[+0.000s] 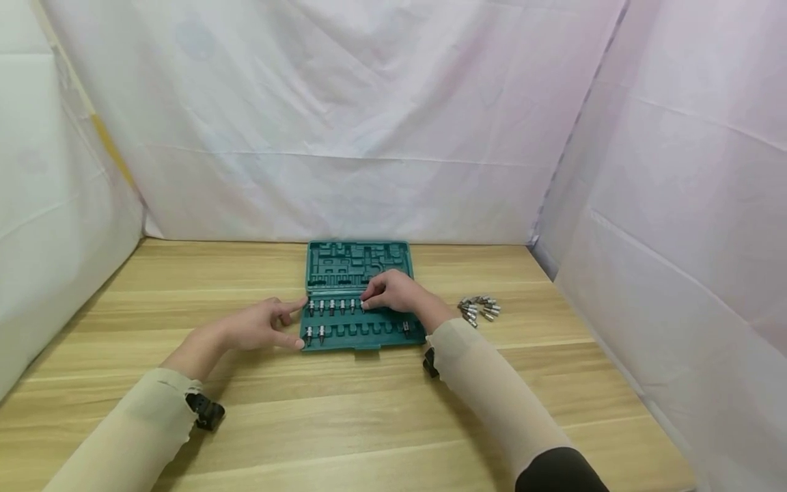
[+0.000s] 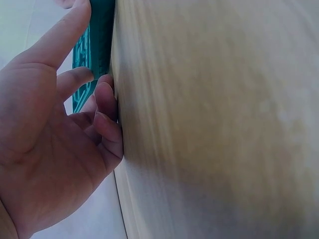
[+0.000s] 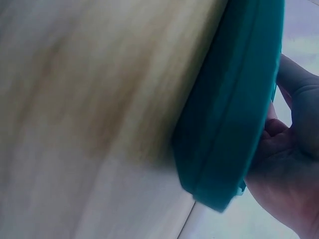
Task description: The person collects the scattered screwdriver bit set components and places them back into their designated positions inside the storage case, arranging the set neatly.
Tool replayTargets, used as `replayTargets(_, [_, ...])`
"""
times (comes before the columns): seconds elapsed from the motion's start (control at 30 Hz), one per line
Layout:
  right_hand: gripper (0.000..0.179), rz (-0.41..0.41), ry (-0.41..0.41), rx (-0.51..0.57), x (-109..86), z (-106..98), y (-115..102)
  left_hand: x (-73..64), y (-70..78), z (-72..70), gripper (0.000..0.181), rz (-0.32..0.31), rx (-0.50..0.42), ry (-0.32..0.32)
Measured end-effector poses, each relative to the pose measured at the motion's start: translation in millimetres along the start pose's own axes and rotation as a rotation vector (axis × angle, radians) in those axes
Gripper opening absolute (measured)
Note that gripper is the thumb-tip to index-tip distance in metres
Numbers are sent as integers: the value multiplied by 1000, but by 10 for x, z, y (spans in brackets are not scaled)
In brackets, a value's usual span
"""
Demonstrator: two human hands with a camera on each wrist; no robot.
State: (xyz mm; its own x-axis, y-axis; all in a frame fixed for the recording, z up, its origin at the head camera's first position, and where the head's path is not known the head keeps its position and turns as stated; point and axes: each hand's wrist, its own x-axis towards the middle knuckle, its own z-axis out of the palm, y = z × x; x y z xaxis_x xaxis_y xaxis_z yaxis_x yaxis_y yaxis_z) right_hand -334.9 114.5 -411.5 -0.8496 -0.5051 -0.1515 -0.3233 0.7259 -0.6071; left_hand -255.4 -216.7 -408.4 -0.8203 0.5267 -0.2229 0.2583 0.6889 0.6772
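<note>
A green plastic tool case [image 1: 359, 268] lies unfolded on the table, its moulded lid toward the back. My right hand [image 1: 398, 291] pinches a small silver bit socket [image 1: 363, 306] at the case's back row, beside several bit sockets [image 1: 332, 307] standing there. In the front row, two bit sockets [image 1: 322, 333] sit at the left and a darker one [image 1: 406, 328] at the right. My left hand [image 1: 261, 326] touches the case's left edge with extended index finger and thumb; its other fingers are bent. In the right wrist view, the case wall [image 3: 234, 114] hides my right fingertips.
A loose pile of silver bit sockets [image 1: 470, 316] lies on the wooden table [image 1: 320, 417] to the right of the case. White sheeting [image 1: 344, 123] hangs behind the table and along both sides.
</note>
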Motion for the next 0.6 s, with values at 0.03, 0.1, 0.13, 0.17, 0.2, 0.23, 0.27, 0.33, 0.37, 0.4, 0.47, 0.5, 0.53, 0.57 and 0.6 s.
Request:
replayTargets(0.03, [12, -2, -1, -2, 7, 4, 2, -4, -5, 1, 102, -1, -1, 0])
replayTargets(0.1, [12, -4, -4, -9, 18, 10, 2, -13, -12, 2, 102, -2, 6, -1])
replayTargets(0.13, [12, -4, -6, -15, 23, 10, 2, -17, -14, 3, 102, -2, 8, -1])
replayTargets(0.17, [12, -5, -10, -19, 26, 9, -1, -18, -15, 2, 102, -3, 9, -2])
replayTargets(0.2, [12, -5, -14, -22, 28, 7, -3, -18, -16, 2, 102, -4, 11, -2])
replayTargets(0.23, [12, -6, -18, -25, 32, 4, -7, -19, -16, 1, 102, -4, 14, -3])
replayTargets(0.27, [12, -8, -21, -27, 34, 0, -12, -19, -15, 0, 102, -4, 15, -4])
replayTargets(0.33, [13, -11, -27, -31, 38, -8, -20, -18, -13, -6, 102, -5, 10, -6])
replayTargets(0.37, [13, -11, -28, -32, 39, -12, -23, -15, -12, -8, 103, -4, 7, -6])
replayTargets(0.4, [13, -13, -28, -35, 40, -16, -25, -16, -12, -11, 103, -4, 6, -7])
replayTargets(0.47, [13, -13, -30, -41, 41, -23, -26, -10, -12, -14, 102, -1, 4, -7])
replayTargets(0.5, [14, -13, -32, -44, 41, -24, -26, -7, -14, -13, 102, 0, 4, -8])
replayTargets(0.53, [14, -12, -34, -46, 40, -24, -25, -3, -15, -12, 102, 2, 6, -8])
replayTargets(0.57, [14, -10, -38, -48, 39, -23, -23, 0, -18, -9, 102, 3, 7, -9])
replayTargets(0.6, [14, -10, -41, -50, 37, -20, -20, 3, -21, -5, 102, 4, 8, -9])
